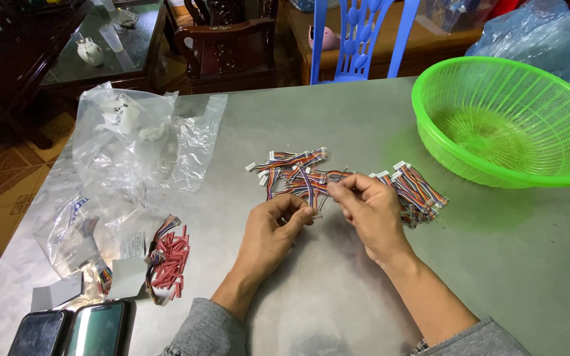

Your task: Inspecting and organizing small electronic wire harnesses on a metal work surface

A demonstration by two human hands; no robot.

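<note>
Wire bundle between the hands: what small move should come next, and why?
Probably draw the bundle clear of the pile. Both hands, left and right, pinch it just above the table, but its wires run back into the pile, so it looks only partly separated.

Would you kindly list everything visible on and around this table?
wire harnesses: one loose pile, multicoloured with white plugs, table centre
red connectors: one cluster, red, left front
clear plastic bags: several, transparent, left side
basket: one, green, right rear, nothing visible inside
phones: two, dark, left front corner
table: one, grey
chair: one, blue, behind the table
left hand: pinching a wire bundle
right hand: pinching the same bundle
</note>
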